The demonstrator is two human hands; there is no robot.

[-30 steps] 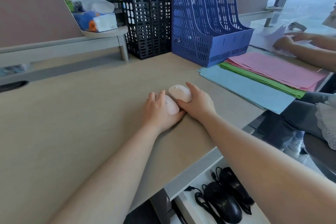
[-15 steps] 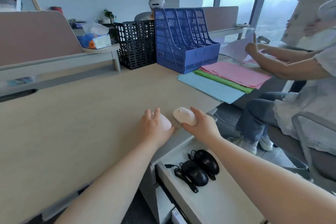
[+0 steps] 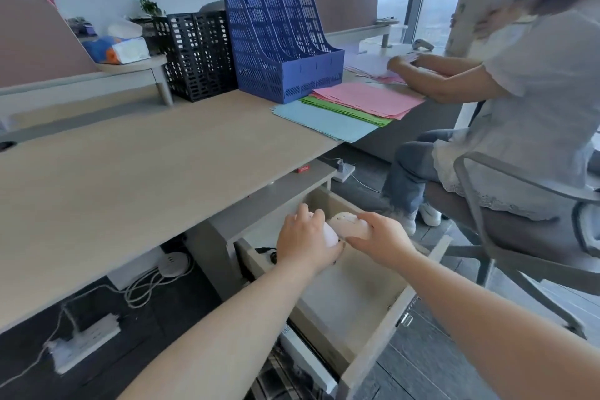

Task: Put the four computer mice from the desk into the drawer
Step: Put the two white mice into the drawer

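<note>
Both hands hover over the open drawer (image 3: 383, 328) below the desk's front edge. My left hand (image 3: 305, 242) is closed around a white mouse (image 3: 330, 234), of which only the right side shows. My right hand (image 3: 378, 239) grips a second white mouse (image 3: 349, 225) from the right; its top faces up. The two mice sit side by side, nearly touching. A black cable (image 3: 264, 250) shows at the drawer's back left; the black mice it belongs to are hidden behind my hands. The wooden desk (image 3: 146, 166) top holds no mice.
Blue file holders (image 3: 285, 45) and black file holders (image 3: 198, 52) stand at the desk's back. Coloured paper sheets (image 3: 350, 107) lie at the right edge. A seated person (image 3: 506, 101) on a chair sorts papers at right. Power strips (image 3: 81, 344) and cables lie on the floor.
Both hands lifted the two white mice off the desk top and carried them down and toward me, over the open drawer. The black mice are now hidden behind my hands.
</note>
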